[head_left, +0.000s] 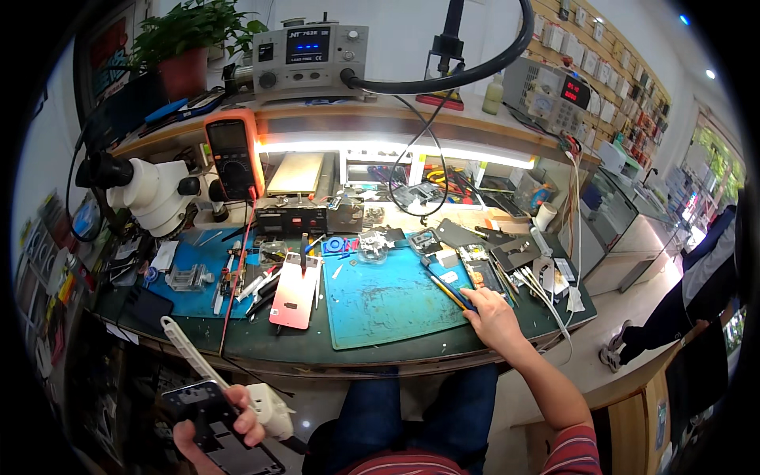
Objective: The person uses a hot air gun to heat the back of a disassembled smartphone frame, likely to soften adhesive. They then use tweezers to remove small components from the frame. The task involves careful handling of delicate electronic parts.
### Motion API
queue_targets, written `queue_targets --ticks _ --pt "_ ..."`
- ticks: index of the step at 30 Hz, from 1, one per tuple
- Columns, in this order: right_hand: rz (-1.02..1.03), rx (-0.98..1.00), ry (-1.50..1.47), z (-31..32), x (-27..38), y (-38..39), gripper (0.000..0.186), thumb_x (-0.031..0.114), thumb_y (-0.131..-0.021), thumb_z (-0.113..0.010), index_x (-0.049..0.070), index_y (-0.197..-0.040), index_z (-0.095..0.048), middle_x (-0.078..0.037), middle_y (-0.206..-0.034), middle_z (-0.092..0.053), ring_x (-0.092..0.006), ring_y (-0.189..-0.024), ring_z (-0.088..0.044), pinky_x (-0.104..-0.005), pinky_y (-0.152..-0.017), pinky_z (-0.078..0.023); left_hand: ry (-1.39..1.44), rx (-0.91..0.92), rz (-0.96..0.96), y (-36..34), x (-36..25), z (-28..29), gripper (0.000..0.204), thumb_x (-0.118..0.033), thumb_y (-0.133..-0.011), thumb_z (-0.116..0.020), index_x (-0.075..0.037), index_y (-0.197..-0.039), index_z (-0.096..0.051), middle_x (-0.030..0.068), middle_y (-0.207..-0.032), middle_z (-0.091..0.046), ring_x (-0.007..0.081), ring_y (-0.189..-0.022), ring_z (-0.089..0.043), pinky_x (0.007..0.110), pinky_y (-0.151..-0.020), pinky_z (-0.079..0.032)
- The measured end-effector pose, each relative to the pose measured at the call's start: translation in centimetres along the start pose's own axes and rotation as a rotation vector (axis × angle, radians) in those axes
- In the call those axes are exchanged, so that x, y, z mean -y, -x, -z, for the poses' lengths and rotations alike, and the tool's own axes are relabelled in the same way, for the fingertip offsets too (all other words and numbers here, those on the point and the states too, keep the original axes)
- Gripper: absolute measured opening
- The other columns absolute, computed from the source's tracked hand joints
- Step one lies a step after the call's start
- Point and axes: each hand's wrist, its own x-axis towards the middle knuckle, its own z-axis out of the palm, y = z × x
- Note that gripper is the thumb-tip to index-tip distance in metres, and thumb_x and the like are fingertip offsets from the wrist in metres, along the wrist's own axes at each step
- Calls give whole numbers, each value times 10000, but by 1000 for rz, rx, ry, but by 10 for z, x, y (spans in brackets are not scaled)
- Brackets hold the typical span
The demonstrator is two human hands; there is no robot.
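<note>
My left hand (247, 416) holds a black phone housing (220, 443) at the lower left, with a white power strip (271, 412) just behind it. My right hand (495, 324) reaches to the right edge of the blue mat (380, 309), its fingers closed on a slim blue tool (464, 299) beside a yellow tool (443, 289). An opened phone (480, 269) and several small parts lie just beyond my fingers. A pink phone back (291, 305) lies left of the mat, with a dark screwdriver standing over its top end.
A white microscope (150, 190), an orange multimeter (233, 154) and a grey hot-air station (309, 59) crowd the bench's back and left. Cables (554, 317) hang at the right. A person in dark clothes (685, 285) stands to the right, beside a glass counter (617, 229).
</note>
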Motion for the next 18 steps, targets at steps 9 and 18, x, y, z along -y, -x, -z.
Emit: queue_targets --ticks 9,18 --pt "-151 -190 -109 25 16 -8 284 78 -892 -583 84 -1156 -689 -115 -935 -648 -287 -820 -635 -373 -736 -511 95 -108 -153 35 -36 26 716 -359 -944 -596 62 -1449 -313 180 -1236 -414 256 -1040 -541 416 -810 -474" --pt "9 176 -481 -12 69 3 296 91 -905 -655 77 -1201 -667 -117 -858 -656 -253 -769 -639 -339 -720 -509 95 -129 -225 53 -54 36 701 -369 -974 -564 59 -1468 -312 187 -1294 -421 264 -1082 -543 431 -847 -469"
